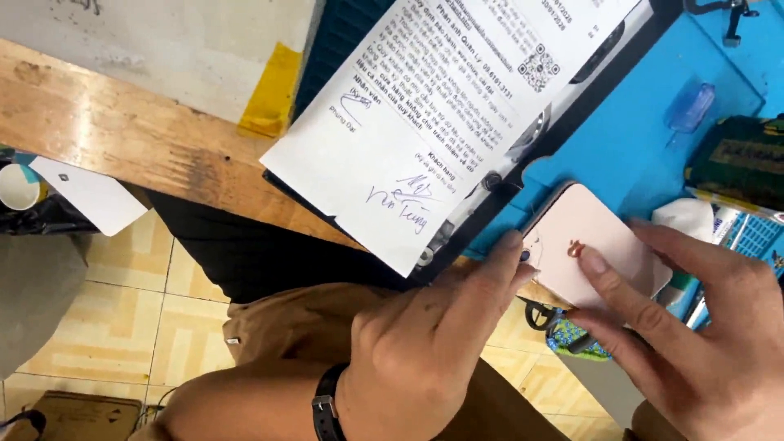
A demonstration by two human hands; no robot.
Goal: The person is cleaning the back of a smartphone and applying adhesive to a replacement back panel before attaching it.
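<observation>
A pale pink phone (590,237) lies back-up on the blue work mat (629,139) at the bench edge. My left hand (425,351), with a black wristband, grips the phone's near left edge with its fingertips. My right hand (694,327) holds the phone's right side, with the thumb pressed on its back near a small reddish mark. A printed white paper sheet (433,106) with handwriting lies tilted over a dark laptop-like device (572,90) just left of the phone.
The wooden bench edge (114,131) runs left. A small clear blue plastic piece (690,106) and a dark green box (739,163) sit on the mat. A white card (90,196) and tiled floor (122,310) show below.
</observation>
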